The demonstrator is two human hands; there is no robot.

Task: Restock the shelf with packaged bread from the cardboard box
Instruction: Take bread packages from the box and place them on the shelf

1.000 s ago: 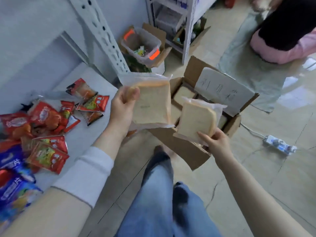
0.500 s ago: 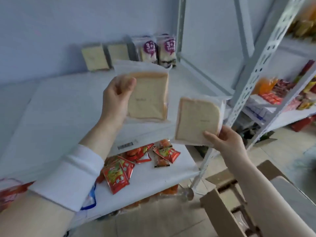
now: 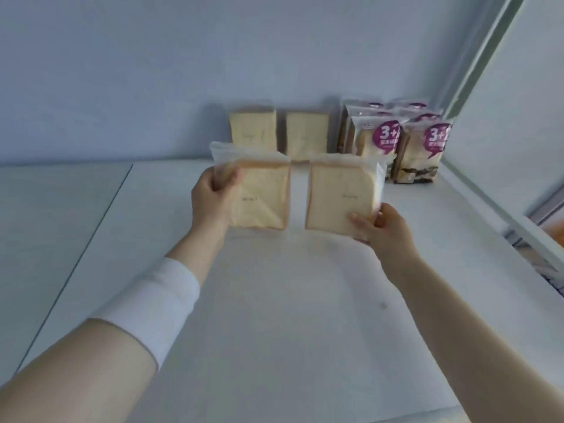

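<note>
Moved up over the shelf (image 3: 274, 315), left hand (image 3: 210, 199) pinched the left pack (image 3: 262, 196), right hand (image 3: 386, 232) the right pack (image 3: 338, 196); shelved loaves (image 3: 253, 129) stood ahead.

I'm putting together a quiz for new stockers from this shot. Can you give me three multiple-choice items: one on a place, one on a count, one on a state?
1. Where on the shelf do the purple-labelled packs stand?
A. back right corner
B. front left edge
C. middle front

2. How many plain bread packs stand unheld by the back wall?
A. none
B. two
C. five

3. What are the left hand and right hand doing?
A. both are empty
B. both hold one pack
C. each holds its own pack

Key:
1 A: they stand at the back, beside the right upright.
2 B: two stand side by side behind the held ones.
3 C: the left hand grips the left pack, and the right hand grips the right pack.
</note>
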